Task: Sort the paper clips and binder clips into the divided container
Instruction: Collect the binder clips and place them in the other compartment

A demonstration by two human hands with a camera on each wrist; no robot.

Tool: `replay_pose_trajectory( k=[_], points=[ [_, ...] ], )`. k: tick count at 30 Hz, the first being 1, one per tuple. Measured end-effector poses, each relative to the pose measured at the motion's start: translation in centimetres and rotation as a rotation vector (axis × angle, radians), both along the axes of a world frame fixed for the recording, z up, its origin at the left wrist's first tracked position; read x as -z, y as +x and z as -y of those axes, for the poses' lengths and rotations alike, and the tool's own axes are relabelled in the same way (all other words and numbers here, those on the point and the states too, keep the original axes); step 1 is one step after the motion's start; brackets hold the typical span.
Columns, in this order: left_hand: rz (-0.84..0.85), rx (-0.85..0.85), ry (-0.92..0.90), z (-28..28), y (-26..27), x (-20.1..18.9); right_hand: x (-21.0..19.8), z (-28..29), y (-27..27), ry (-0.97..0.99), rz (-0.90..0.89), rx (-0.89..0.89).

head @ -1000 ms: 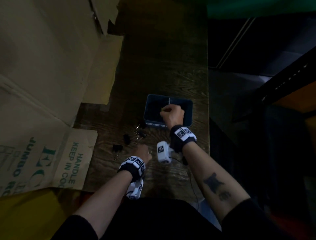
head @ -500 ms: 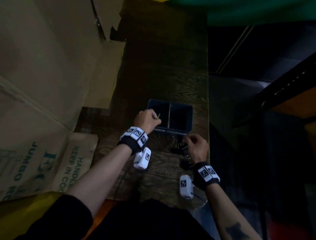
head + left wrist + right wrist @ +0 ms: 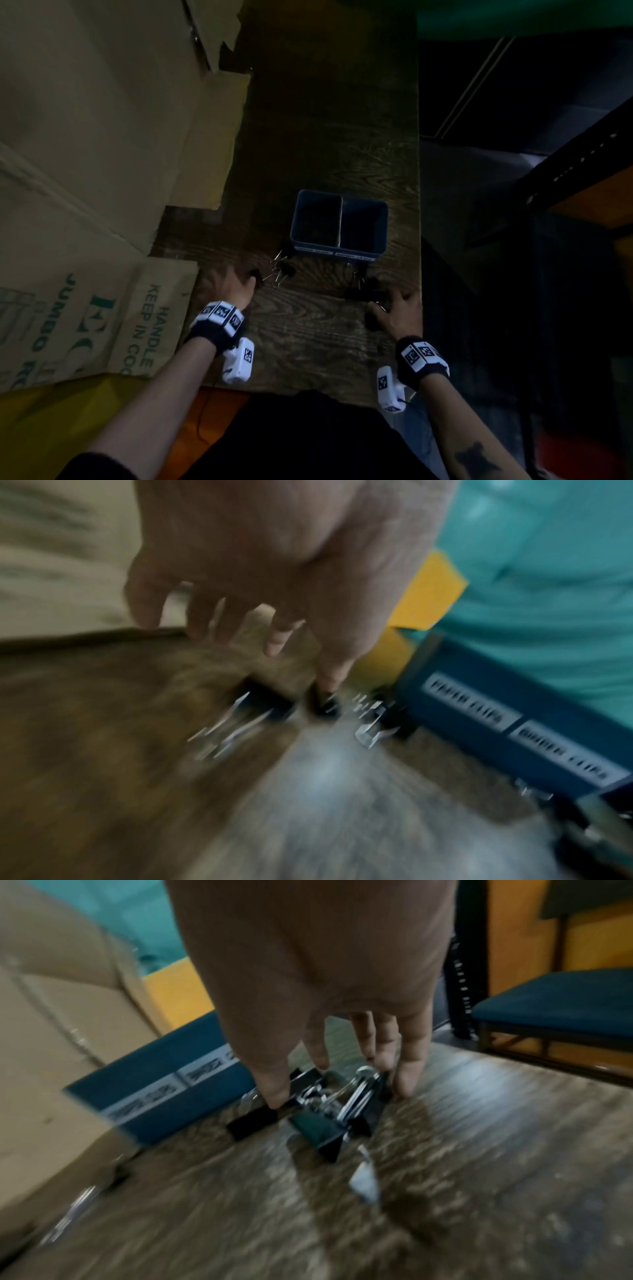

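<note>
The blue divided container (image 3: 356,251) stands mid-table, with two white labels on its near wall (image 3: 496,712). Black binder clips (image 3: 282,270) with silver handles lie left of its front. My left hand (image 3: 245,282) hovers over them with spread, straight fingers (image 3: 274,645). One fingertip touches a black clip (image 3: 323,704); the picture is blurred. More binder clips (image 3: 363,289) lie in a tangle in front of the container's right half. My right hand (image 3: 394,303) reaches down on that tangle (image 3: 325,1118), thumb on one side and straight fingers (image 3: 405,1074) on the other.
Flattened cardboard boxes (image 3: 102,171) cover the table's left side and overlap its edge. The wooden table's right edge (image 3: 419,240) runs just beside my right hand. A blue chair seat (image 3: 555,1001) stands beyond that edge. Bare wood lies behind the container.
My left hand has left the container's left compartment and dropped back to the left clips, fingers now spread. My right hand stays at the right-hand clips, shifted slightly toward the table edge.
</note>
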State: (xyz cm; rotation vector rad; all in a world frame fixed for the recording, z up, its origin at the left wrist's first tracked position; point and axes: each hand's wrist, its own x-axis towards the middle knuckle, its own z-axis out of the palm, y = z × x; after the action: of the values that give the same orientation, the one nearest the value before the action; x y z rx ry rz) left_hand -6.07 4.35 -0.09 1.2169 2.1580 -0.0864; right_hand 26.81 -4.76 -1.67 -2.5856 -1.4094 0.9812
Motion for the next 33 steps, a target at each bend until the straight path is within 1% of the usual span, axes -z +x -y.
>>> replay_pose_trajectory(
  k=[1,3,7,10,11,13,15,17,18,21,23,26,28,30,32,33],
  points=[
    [0.016,-0.010,-0.070,1.1,-0.6,0.5,-0.2,0.0,-0.6,-0.026,0.021,-0.039],
    [0.042,0.046,-0.090,2.7,-0.7,1.8,-0.5,0.1,-2.0,-0.070,0.025,-0.080],
    [0.087,0.224,-0.002,5.0,2.3,2.6,-0.3,0.6,-4.2,-0.058,0.050,-0.170],
    [0.131,0.358,0.018,6.6,4.1,2.9,-0.3,1.2,-5.3,-0.035,-0.001,-0.250],
    [0.169,0.380,0.028,6.9,4.5,3.0,-0.4,1.3,-5.5,-0.027,-0.020,-0.265],
    [0.228,0.360,0.070,6.9,5.1,2.7,-0.6,1.2,-5.5,0.026,-0.041,-0.245],
    [0.172,0.360,0.159,5.9,5.2,2.2,-0.8,0.4,-5.1,0.095,-0.018,-0.205],
    [0.080,0.439,0.230,3.9,5.2,1.7,-1.0,-1.0,-4.6,0.120,0.010,-0.214],
    [0.064,0.477,0.234,2.7,5.2,1.6,-1.0,-1.8,-4.4,0.116,0.019,-0.231],
    [0.074,0.571,0.119,-0.3,5.4,1.8,-0.8,-3.9,-4.8,0.062,0.043,-0.298],
    [0.094,0.614,0.035,-1.1,5.6,2.2,-0.4,-4.5,-5.7,0.005,0.050,-0.341],
    [0.081,0.677,0.013,0.3,6.2,2.9,0.6,-3.7,-7.0,-0.021,0.051,-0.420],
    [0.069,0.748,0.077,2.3,6.7,3.3,1.1,-2.4,-7.7,0.006,0.046,-0.506],
    [0.104,0.831,0.127,4.2,7.2,3.4,1.5,-1.2,-8.2,0.031,0.013,-0.581],
    [0.152,0.863,0.147,5.4,7.5,3.1,1.4,-0.4,-8.1,0.065,-0.039,-0.595],
    [0.164,0.842,0.157,5.8,7.3,2.7,1.2,-0.1,-7.7,0.105,-0.054,-0.577]
  ],
)
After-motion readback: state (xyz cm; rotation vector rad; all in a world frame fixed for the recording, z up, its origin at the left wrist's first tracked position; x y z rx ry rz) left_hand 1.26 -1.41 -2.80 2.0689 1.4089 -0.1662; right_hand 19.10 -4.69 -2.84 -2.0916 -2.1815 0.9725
